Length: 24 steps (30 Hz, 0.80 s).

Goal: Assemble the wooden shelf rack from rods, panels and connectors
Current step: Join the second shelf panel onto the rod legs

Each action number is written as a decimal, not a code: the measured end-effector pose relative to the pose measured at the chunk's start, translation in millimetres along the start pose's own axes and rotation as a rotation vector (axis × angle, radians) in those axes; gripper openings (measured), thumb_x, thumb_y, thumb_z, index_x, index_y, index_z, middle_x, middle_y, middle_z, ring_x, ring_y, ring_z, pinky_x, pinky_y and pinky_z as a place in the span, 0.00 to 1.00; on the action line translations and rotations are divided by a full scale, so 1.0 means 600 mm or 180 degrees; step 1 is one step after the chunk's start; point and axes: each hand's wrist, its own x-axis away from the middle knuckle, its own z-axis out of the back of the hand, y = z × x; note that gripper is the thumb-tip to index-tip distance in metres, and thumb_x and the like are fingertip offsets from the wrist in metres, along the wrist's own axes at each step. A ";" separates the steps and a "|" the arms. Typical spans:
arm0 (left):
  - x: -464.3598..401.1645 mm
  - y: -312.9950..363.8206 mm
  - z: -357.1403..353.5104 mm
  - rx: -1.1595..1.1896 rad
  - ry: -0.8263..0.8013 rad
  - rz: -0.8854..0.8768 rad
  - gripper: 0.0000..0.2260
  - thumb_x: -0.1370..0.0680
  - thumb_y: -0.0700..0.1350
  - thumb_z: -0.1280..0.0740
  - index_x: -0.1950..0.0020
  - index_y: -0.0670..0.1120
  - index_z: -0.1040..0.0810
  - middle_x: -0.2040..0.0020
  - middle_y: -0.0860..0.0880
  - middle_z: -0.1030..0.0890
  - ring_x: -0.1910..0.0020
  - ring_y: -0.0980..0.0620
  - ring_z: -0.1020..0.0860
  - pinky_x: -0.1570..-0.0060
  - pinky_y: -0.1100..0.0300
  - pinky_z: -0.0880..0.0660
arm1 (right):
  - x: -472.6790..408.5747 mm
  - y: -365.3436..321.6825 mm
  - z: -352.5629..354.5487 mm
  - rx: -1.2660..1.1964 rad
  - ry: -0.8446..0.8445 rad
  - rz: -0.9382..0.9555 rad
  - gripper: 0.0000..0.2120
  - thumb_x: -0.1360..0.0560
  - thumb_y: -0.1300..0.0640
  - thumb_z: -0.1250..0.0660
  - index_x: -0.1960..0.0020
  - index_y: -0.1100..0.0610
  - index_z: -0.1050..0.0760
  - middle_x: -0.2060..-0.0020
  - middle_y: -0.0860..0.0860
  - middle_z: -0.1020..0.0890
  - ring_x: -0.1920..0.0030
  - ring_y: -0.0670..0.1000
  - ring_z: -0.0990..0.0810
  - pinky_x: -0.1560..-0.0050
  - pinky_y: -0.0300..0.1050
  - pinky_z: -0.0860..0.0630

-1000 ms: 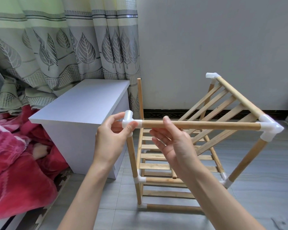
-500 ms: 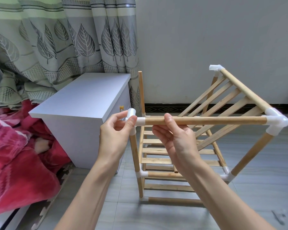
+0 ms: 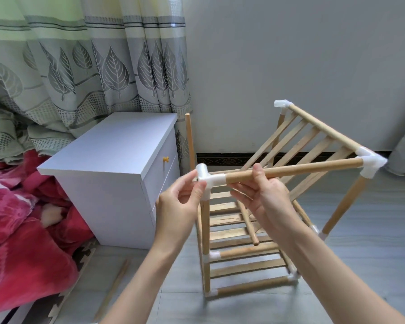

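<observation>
Far left, a red blanket [image 3: 21,220] is heaped on the floor, with a leaf-print curtain [image 3: 91,66] hanging behind it. Next comes the white cabinet [image 3: 108,160], and a loose rod [image 3: 111,292] lies on the floor tiles in front of it, near the blanket's edge. Now your left hand [image 3: 178,202]: thumb and fingers [image 3: 200,188] pinch the white corner connector [image 3: 205,175] at the near left top of the rack [image 3: 255,230]. That connector caps the front left upright and takes the end of the top rod [image 3: 295,170]. Behind it, a bare upright rod [image 3: 189,141] sticks up at the rack's back left with nothing on its tip. The rack itself stands on the floor just right of the cabinet, its lower slatted shelves already in place. Your right hand [image 3: 264,199] is next, fingers curled around the top rod close to the connector, thumb on the rod's top. The rod runs right and slightly up to another white connector [image 3: 369,163]. The slatted panel [image 3: 309,146] sits tilted, rising from the front left toward the back right connector [image 3: 282,105]. A short rod [image 3: 249,220] slants down inside the frame beneath your right hand.
</observation>
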 end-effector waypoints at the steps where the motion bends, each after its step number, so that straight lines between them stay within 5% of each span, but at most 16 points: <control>1: 0.006 0.001 -0.009 0.0099 -0.0260 -0.0044 0.12 0.24 0.44 0.32 0.45 0.58 0.23 0.55 0.61 0.18 0.53 0.65 0.21 0.50 0.69 0.25 | -0.002 -0.009 0.014 -0.0014 0.0165 0.0059 0.15 0.20 0.52 0.44 0.54 0.63 0.27 0.65 0.55 0.16 0.61 0.51 0.16 0.62 0.42 0.20; 6: 0.049 0.000 -0.084 -0.0219 -0.1976 -0.0679 0.18 0.23 0.45 0.35 0.33 0.56 0.29 0.36 0.58 0.25 0.38 0.67 0.29 0.37 0.69 0.32 | -0.016 -0.075 0.108 -0.0084 0.1053 0.0418 0.17 0.19 0.50 0.45 0.60 0.59 0.28 0.72 0.51 0.21 0.67 0.49 0.21 0.63 0.43 0.24; 8: 0.066 -0.011 -0.116 -0.0676 -0.2258 -0.0980 0.20 0.21 0.45 0.35 0.31 0.56 0.33 0.33 0.61 0.31 0.35 0.73 0.37 0.34 0.72 0.40 | -0.018 -0.113 0.149 -0.0221 0.1436 0.0600 0.15 0.19 0.52 0.43 0.60 0.59 0.29 0.72 0.51 0.24 0.74 0.45 0.23 0.69 0.39 0.25; 11: 0.071 -0.040 -0.146 -0.1346 -0.2459 -0.0985 0.20 0.21 0.46 0.37 0.29 0.56 0.35 0.30 0.59 0.34 0.31 0.66 0.40 0.28 0.64 0.44 | -0.010 -0.144 0.205 0.0124 0.1868 0.0788 0.16 0.18 0.54 0.46 0.60 0.60 0.28 0.71 0.51 0.28 0.76 0.44 0.27 0.73 0.36 0.30; 14: 0.067 -0.079 -0.165 -0.2156 -0.2728 -0.0884 0.21 0.20 0.48 0.39 0.27 0.54 0.37 0.26 0.55 0.38 0.27 0.59 0.43 0.28 0.61 0.46 | 0.025 -0.111 0.250 0.1041 0.1675 0.0779 0.21 0.18 0.48 0.51 0.50 0.59 0.24 0.65 0.54 0.22 0.62 0.51 0.23 0.57 0.46 0.26; 17: 0.065 -0.122 -0.190 -0.2747 -0.2926 -0.0665 0.23 0.19 0.47 0.41 0.25 0.53 0.41 0.24 0.50 0.43 0.25 0.53 0.47 0.28 0.55 0.47 | 0.060 -0.076 0.275 0.1624 0.1287 0.1097 0.26 0.19 0.41 0.52 0.52 0.59 0.24 0.58 0.57 0.20 0.53 0.53 0.22 0.48 0.48 0.27; 24: 0.065 -0.187 -0.245 -0.3723 -0.3439 -0.0393 0.30 0.19 0.46 0.42 0.23 0.51 0.57 0.22 0.46 0.57 0.24 0.44 0.59 0.28 0.44 0.59 | 0.055 -0.062 0.298 0.2197 0.1096 0.1663 0.16 0.24 0.43 0.49 0.49 0.53 0.30 0.63 0.52 0.26 0.60 0.51 0.26 0.53 0.51 0.25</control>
